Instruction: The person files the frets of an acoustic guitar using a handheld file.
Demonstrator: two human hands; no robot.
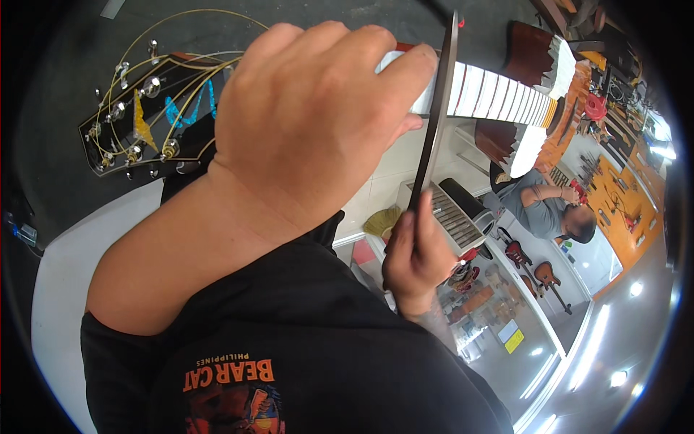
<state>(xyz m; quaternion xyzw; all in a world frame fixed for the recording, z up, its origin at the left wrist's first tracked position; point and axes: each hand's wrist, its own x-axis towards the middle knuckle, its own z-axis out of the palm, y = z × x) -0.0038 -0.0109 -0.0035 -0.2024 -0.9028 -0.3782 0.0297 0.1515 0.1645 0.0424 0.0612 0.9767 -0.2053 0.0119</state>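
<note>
A guitar lies across the upper view, its black headstock [159, 116] with yellow and blue inlays and loose coiled strings [170, 18] at the left. White covering shows between the frets of its neck [499, 94]. Jagged white sheets [531, 148] cover parts of the brown body. My left hand [318, 108] is closed over the headstock end of the neck, its fingertips mostly hidden. Across the neck, beside my left index finger, stands a long dark flat file [437, 108]. My right hand [419, 253] grips its near end between thumb and fingers.
At the right, another person in a grey shirt [538, 206] works near an orange tool board [622, 195]. Electric guitars [549, 278] hang beyond a glass display case [499, 318]. A grilled box [452, 213] and a broom [379, 222] stand past my right hand.
</note>
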